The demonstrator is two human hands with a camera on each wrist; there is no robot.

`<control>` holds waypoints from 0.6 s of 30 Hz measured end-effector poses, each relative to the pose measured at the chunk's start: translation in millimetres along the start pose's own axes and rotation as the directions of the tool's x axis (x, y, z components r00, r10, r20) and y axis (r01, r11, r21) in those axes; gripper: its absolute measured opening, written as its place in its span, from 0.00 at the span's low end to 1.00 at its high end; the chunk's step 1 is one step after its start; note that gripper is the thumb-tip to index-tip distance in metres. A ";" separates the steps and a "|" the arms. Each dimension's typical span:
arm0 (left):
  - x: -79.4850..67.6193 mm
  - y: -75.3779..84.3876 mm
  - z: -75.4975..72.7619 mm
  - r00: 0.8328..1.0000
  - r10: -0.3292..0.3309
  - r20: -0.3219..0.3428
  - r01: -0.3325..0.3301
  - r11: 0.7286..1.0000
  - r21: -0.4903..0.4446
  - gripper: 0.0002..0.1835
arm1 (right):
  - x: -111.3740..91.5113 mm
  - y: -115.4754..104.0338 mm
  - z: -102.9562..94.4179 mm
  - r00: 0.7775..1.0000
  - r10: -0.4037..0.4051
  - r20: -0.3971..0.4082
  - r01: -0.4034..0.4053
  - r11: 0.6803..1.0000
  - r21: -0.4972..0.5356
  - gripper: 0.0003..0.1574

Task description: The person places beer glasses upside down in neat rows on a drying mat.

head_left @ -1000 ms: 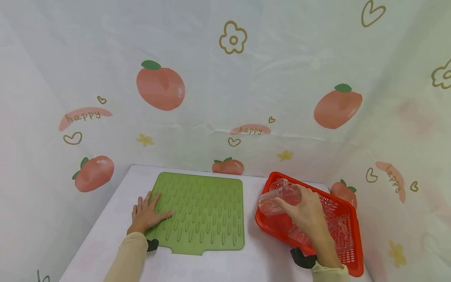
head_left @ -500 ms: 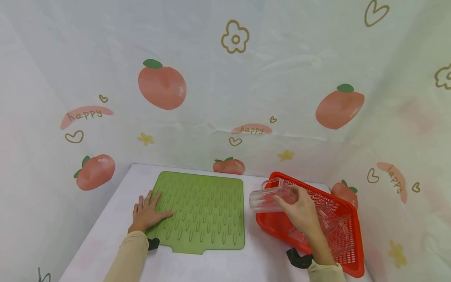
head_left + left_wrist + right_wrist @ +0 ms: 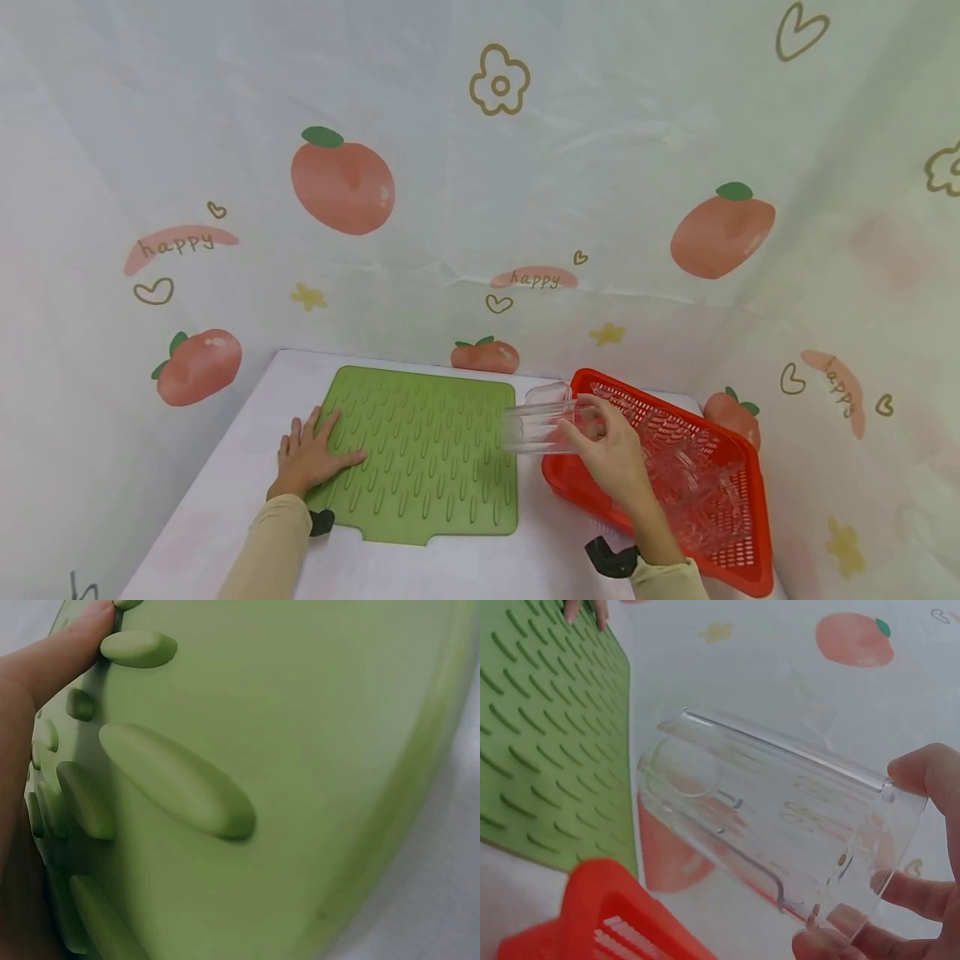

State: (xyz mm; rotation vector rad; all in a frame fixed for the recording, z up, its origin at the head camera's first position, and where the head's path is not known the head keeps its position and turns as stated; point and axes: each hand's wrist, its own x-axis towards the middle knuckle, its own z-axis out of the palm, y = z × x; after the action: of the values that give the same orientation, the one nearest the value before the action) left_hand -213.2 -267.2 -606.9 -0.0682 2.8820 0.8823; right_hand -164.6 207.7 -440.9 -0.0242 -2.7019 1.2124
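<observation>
My right hand [image 3: 611, 454] grips a clear mug [image 3: 536, 429] by its base end, thumb on one side and fingers on the other. The mug lies on its side in the air, its mouth pointing left over the mat's right edge; its handle [image 3: 546, 392] is on the far side in the head view. In the right wrist view the mug [image 3: 772, 817] has nothing visible inside. My left hand [image 3: 309, 457] rests with spread fingers on the left edge of the green ridged mat [image 3: 420, 450]. The left wrist view shows its thumb [image 3: 67, 649] against a ridge.
A red plastic basket [image 3: 757, 500] stands at the right of the table, with several clear glass-like pieces [image 3: 693, 479] jumbled inside. Its rim [image 3: 604, 877] shows low in the right wrist view. A fruit-printed curtain [image 3: 420, 308] hangs behind and at both sides.
My right hand has lifted the mug from over the basket and carried it left to the mat's right edge. My left hand stays in place on the mat.
</observation>
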 end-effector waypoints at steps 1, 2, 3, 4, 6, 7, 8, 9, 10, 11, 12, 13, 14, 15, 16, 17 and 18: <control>0.3 -0.2 -0.1 1.000 -0.002 0.003 0.002 1.000 0.005 0.63 | 0.1 -0.4 2.8 1.000 -0.010 -0.007 0.010 1.000 0.008 0.34; 0.7 -0.6 -0.2 1.000 -0.006 0.004 0.005 1.000 0.013 0.63 | 0.1 -1.0 5.4 1.000 -0.014 -0.009 0.014 1.000 0.018 0.34; 1.5 -1.0 -0.2 1.000 -0.009 0.003 0.009 1.000 0.024 0.63 | 0.2 -1.7 7.8 1.000 -0.017 -0.013 0.018 0.999 0.029 0.33; 1.9 -1.0 -0.6 1.000 -0.012 0.010 0.011 1.000 0.028 0.63 | 0.2 -2.4 10.0 1.000 -0.019 -0.016 0.019 0.999 0.044 0.32; 2.3 0.1 -1.2 1.000 -0.015 0.018 0.015 0.999 0.029 0.64 | 0.2 -3.8 13.8 1.000 -0.012 -0.021 0.014 0.997 0.082 0.33; 2.3 0.5 -1.1 1.000 -0.015 0.019 0.015 1.000 0.026 0.64 | 0.3 -4.4 15.4 1.000 -0.008 -0.023 0.010 0.995 0.099 0.33; 2.3 0.5 -0.8 1.000 -0.016 0.016 0.015 0.999 0.030 0.64 | 0.3 -5.4 16.7 1.000 -0.002 -0.022 0.005 0.993 0.115 0.33; 1.9 1.0 -0.6 1.000 -0.014 0.016 0.014 1.000 0.027 0.64 | 0.5 -6.2 18.1 1.000 0.003 -0.023 0.000 0.991 0.131 0.33; 1.6 1.2 -0.4 1.000 -0.013 0.016 0.013 1.000 0.026 0.64 | 0.7 -7.2 19.3 1.000 0.005 -0.024 -0.002 0.990 0.143 0.34; 1.3 1.4 -0.2 1.000 -0.013 0.017 0.013 1.000 0.026 0.64 | 1.0 -8.0 20.6 1.000 0.010 -0.025 -0.006 0.988 0.156 0.34; 0.9 1.6 0.0 1.000 -0.012 0.011 0.012 1.000 0.023 0.64 | 1.3 -9.2 22.0 1.000 0.013 -0.025 -0.008 0.986 0.168 0.34; 0.5 2.0 -0.4 1.000 -0.013 0.012 0.013 1.000 0.019 0.64 | 1.9 -10.1 23.5 1.000 0.015 -0.026 -0.010 0.984 0.177 0.34; 0.0 2.3 -1.0 1.000 -0.017 0.011 0.017 1.000 0.020 0.64 | 2.4 -11.2 25.2 1.000 0.016 -0.027 -0.011 0.982 0.188 0.34; -0.4 2.9 -1.9 1.000 -0.017 0.013 0.017 1.000 0.013 0.64 | 3.0 -12.0 27.2 0.999 0.018 -0.030 -0.011 0.980 0.198 0.33; -0.8 3.3 -2.6 1.000 -0.019 0.013 0.019 1.000 0.006 0.64 | 3.5 -12.8 29.3 0.999 0.018 -0.034 -0.011 0.978 0.207 0.33; -1.3 3.7 -3.3 1.000 -0.020 0.015 0.020 1.000 -0.002 0.64 | 3.9 -13.4 31.5 0.999 0.018 -0.035 -0.010 0.976 0.217 0.32; -1.7 3.8 -3.3 1.000 -0.021 0.011 0.021 1.000 -0.005 0.64 | 4.2 -13.9 33.8 0.999 0.017 -0.035 -0.008 0.974 0.226 0.32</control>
State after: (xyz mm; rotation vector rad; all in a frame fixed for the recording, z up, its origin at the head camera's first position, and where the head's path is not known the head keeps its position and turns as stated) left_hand -212.2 -266.0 -601.8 -0.0936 2.8635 0.8831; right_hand -173.7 173.8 -452.0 -0.0327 -2.5195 1.4999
